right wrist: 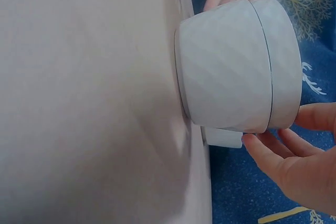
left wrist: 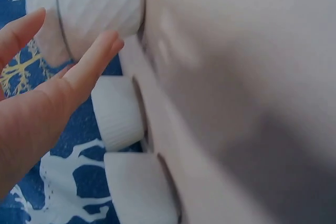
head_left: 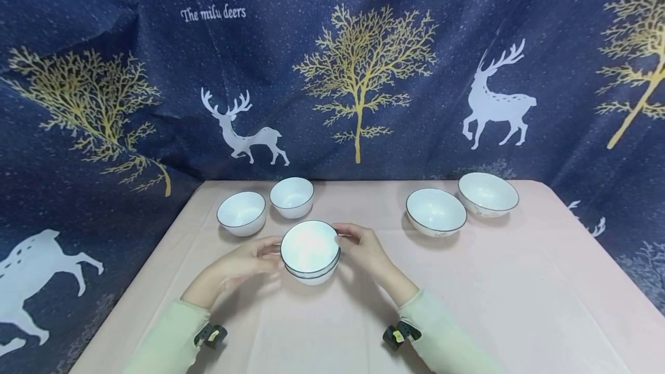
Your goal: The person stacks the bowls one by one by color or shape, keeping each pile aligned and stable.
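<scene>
Two white bowls with dark rims stand nested at the middle of the table, the upper bowl (head_left: 309, 246) sitting in the lower bowl (head_left: 313, 279). On the stack's right side, my right hand (head_left: 363, 245) holds the upper bowl, with the thumb at its rim and the fingers along its outside. My left hand (head_left: 248, 260) is at the opposite side, its fingertips right beside the stack. The left wrist view shows those fingers (left wrist: 92, 64) fairly straight against the faceted bowl wall. In the right wrist view, fingertips (right wrist: 252, 142) meet the stack near the seam between the bowls.
Behind the stack at the left stand two small white bowls, one nearer (head_left: 242, 215) and one farther back (head_left: 292, 198). Two wider bowls, a front one (head_left: 436, 212) and a rear one (head_left: 488, 194), stand at the back right. A dark blue printed cloth (head_left: 322, 131) hangs behind the pink-covered table (head_left: 499, 299).
</scene>
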